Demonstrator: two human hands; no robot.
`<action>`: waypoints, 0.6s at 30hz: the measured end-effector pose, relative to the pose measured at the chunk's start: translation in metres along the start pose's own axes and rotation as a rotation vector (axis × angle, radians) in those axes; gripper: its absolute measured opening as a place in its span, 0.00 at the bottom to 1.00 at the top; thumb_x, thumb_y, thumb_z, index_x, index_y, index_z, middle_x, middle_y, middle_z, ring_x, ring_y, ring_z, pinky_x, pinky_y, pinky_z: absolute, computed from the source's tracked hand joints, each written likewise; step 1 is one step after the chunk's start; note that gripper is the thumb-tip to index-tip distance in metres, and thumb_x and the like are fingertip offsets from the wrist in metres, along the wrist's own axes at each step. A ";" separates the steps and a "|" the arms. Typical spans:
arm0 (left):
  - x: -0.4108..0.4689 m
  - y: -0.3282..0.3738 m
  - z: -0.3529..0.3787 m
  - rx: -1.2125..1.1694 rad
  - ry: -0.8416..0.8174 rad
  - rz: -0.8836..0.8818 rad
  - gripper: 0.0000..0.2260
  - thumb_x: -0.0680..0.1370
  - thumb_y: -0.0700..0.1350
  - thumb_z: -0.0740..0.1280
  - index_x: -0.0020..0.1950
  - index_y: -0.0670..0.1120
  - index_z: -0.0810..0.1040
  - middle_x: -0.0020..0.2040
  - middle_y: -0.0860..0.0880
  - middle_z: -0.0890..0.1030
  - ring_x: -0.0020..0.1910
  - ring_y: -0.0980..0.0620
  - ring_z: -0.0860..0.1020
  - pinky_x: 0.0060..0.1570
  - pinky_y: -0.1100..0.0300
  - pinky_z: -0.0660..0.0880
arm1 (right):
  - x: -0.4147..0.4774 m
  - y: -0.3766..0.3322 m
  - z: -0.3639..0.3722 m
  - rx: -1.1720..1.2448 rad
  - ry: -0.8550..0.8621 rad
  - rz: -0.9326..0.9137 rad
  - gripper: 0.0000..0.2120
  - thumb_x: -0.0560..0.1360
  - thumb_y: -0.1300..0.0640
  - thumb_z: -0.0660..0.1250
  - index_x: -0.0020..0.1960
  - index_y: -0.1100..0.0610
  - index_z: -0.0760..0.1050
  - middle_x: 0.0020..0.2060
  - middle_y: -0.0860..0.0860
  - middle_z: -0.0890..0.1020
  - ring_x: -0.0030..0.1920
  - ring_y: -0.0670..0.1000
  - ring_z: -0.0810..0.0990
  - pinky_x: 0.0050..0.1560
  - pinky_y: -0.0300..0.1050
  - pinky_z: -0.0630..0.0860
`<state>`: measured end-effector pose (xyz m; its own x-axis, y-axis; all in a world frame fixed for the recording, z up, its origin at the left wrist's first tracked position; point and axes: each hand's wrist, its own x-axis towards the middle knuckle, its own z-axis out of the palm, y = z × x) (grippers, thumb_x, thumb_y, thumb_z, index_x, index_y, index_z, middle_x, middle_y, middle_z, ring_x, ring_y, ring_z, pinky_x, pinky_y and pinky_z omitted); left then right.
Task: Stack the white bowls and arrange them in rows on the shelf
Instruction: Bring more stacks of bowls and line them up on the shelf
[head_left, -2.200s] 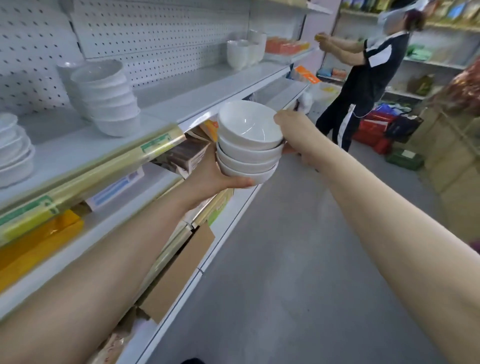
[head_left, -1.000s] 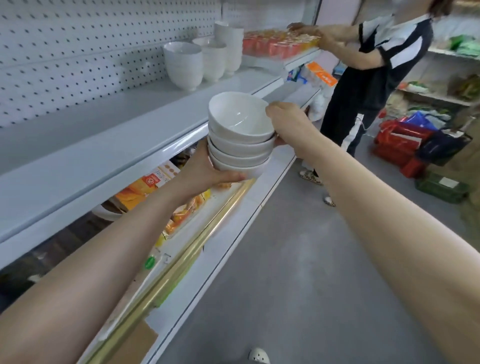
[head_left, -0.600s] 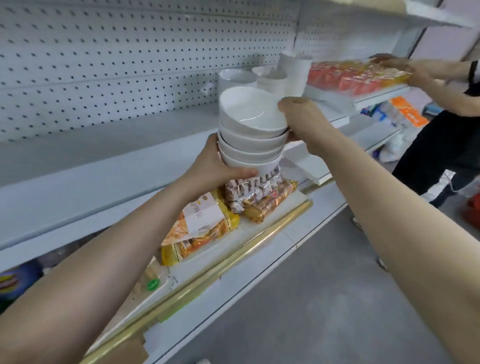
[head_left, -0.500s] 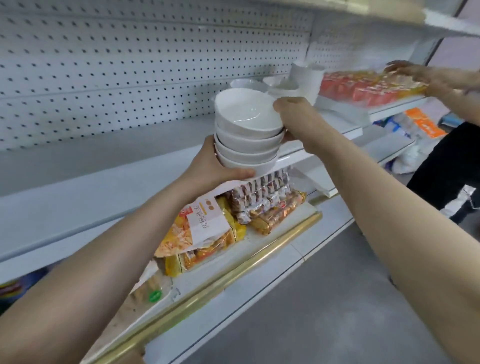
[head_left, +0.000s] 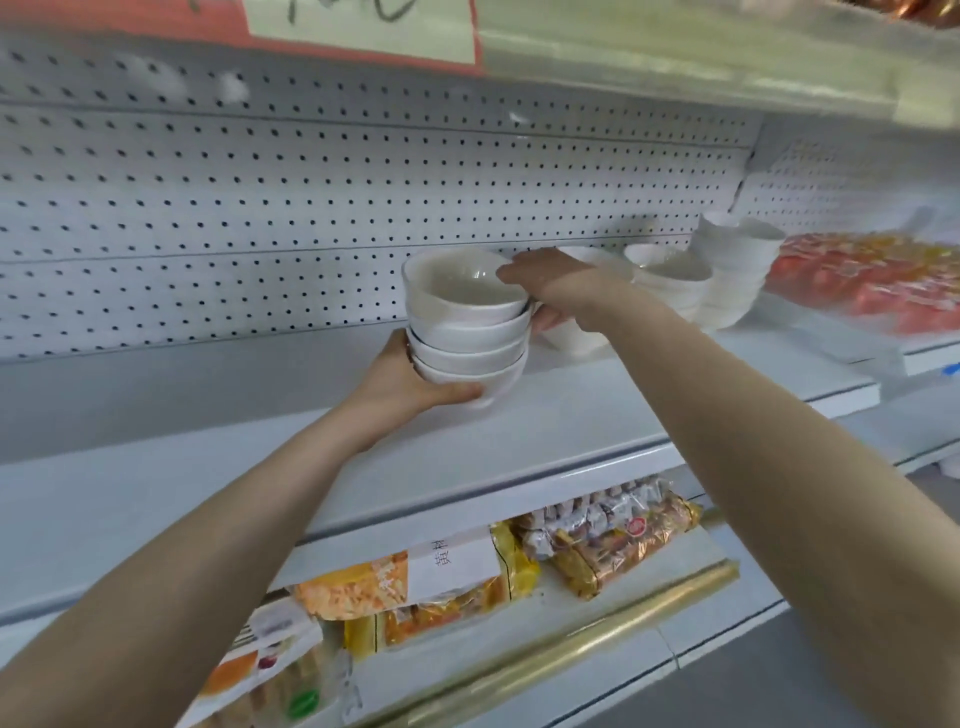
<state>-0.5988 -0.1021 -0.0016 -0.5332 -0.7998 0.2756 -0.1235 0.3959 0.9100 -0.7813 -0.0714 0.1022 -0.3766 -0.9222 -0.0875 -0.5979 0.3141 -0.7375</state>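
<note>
Head view: stack of white bowls (head_left: 467, 332), four nested, upright, held over the middle shelf (head_left: 571, 431) toward its back, near the pegboard panel (head_left: 311, 208). I cannot tell whether the bottom bowl's foot touches the shelf board or hangs just above it.

Left hand (head_left: 402, 384): cups the lowest bowl from the left, thumb curled along its front lower wall. The other fingers are hidden behind the stack.
Right hand (head_left: 556, 283): fingers bent over the right rim of the top bowl, thumb lower on the stack's right side.

Handling, as a judgement: the bowls look like glazed ceramic, so rigid, smooth, probably slippery, and prone to chip on a knock. Four together likely carry real weight. Nested bowls can tilt on one another, so the sound hold is support under the base plus a steadying grip at the top rim. Set it down flat, base first.

Surroundings: a neighbouring bowl stack (head_left: 576, 332) sits just beside the held one on the right, partly behind the right hand, so there is a risk of clinking. Further right are more bowl stacks (head_left: 675, 280), then red and orange packets (head_left: 862, 280). Snack bags (head_left: 608, 540) lie on the shelf below.
</note>
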 end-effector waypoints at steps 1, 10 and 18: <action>0.005 -0.002 0.002 -0.008 0.029 -0.025 0.24 0.65 0.40 0.81 0.53 0.55 0.73 0.50 0.63 0.79 0.44 0.73 0.78 0.41 0.77 0.71 | 0.011 0.000 -0.001 -0.017 -0.043 -0.014 0.12 0.78 0.52 0.60 0.58 0.55 0.74 0.45 0.52 0.79 0.36 0.57 0.85 0.42 0.42 0.79; 0.040 -0.014 0.020 -0.034 0.075 -0.067 0.27 0.65 0.44 0.77 0.62 0.55 0.75 0.58 0.60 0.82 0.59 0.63 0.79 0.56 0.66 0.75 | 0.080 -0.008 -0.013 -0.292 -0.264 -0.101 0.16 0.76 0.62 0.55 0.60 0.61 0.73 0.44 0.65 0.85 0.42 0.60 0.87 0.37 0.42 0.82; 0.054 -0.026 0.031 0.002 0.117 -0.180 0.30 0.66 0.41 0.81 0.60 0.59 0.71 0.56 0.65 0.81 0.57 0.66 0.78 0.54 0.69 0.73 | 0.120 -0.004 -0.016 -0.563 -0.279 -0.302 0.06 0.74 0.65 0.55 0.41 0.60 0.70 0.33 0.57 0.79 0.28 0.52 0.78 0.28 0.38 0.71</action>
<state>-0.6501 -0.1418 -0.0201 -0.4018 -0.9045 0.1430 -0.2094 0.2427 0.9472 -0.8356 -0.1798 0.1059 0.0149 -0.9874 -0.1578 -0.9520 0.0343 -0.3042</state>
